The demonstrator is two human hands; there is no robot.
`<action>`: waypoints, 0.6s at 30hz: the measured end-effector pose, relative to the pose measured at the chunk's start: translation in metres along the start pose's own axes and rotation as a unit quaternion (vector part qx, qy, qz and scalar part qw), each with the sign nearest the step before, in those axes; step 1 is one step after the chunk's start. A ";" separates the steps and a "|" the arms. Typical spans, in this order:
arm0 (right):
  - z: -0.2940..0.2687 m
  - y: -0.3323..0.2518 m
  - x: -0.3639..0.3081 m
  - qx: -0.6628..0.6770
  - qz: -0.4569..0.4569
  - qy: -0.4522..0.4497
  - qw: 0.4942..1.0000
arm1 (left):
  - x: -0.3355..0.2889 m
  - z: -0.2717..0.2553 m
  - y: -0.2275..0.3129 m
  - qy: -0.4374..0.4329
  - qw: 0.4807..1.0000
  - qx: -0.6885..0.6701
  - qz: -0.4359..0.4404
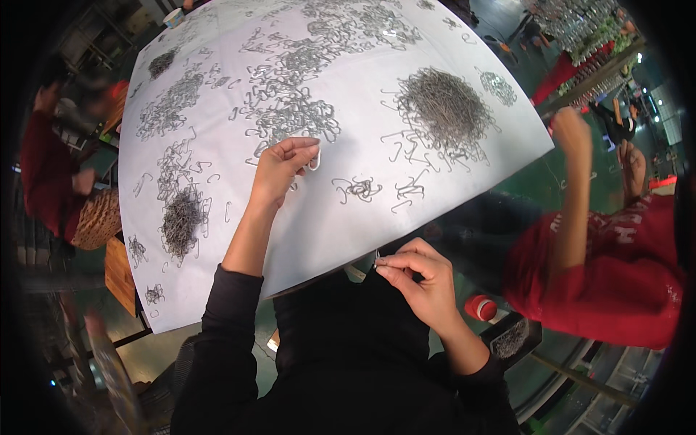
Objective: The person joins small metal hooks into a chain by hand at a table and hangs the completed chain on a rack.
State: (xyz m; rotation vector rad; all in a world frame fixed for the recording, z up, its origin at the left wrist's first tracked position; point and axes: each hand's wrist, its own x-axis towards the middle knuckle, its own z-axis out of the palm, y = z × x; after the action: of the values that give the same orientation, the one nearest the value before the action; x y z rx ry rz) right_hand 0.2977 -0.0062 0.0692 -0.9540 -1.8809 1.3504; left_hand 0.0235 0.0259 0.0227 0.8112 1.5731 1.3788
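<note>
1. Fingers of the left hand [279,172] pinch 1 pale hook [317,156] with no gap to spare; its long axis runs roughly toward the wearer's body, above the white table [319,225].
2. Thumb and index of the right hand [428,283] press together on 1 small metal piece [377,257], by the table's near edge; its exact shape is too small to tell.
3. Key relation: the central spread of loose hooks [290,112] lies just beyond the left fingertips, away from the body, its pieces pointing every way; of the 2 hands, the left is nearer.
4. Between that spread and the right hand lie 2 small clusters [357,188].
5. Dense dark heaps number 3: 1 large at right [446,109], 2 smaller at left [181,223]. Single hooks overlap too much to count.
6. Beside the right forearm: 1 red container [481,308], 1 dark tray [533,332].
</note>
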 end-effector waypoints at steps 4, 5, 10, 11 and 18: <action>0.002 0.004 0.004 -0.023 0.002 0.010 1.000 | -0.041 0.040 0.008 -0.042 0.998 -0.028 0.029; 0.002 0.005 0.004 -0.023 -0.002 0.022 1.000 | -0.056 0.052 0.013 -0.042 0.998 -0.040 0.041; 0.000 0.007 0.003 -0.036 -0.011 0.057 0.998 | -0.109 0.081 0.018 -0.030 0.990 0.001 0.141; -0.001 0.007 0.002 -0.036 -0.016 0.062 0.997 | -0.115 0.084 0.018 -0.032 0.989 0.002 0.146; -0.005 0.009 0.000 -0.054 -0.014 0.063 0.996 | -0.127 0.092 0.023 -0.035 0.975 0.058 0.213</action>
State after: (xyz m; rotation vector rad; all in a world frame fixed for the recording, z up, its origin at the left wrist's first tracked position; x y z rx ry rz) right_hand 0.3031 -0.0019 0.0619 -1.0384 -1.8793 1.1543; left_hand 0.1576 -0.0448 0.0685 1.3117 1.4903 1.5435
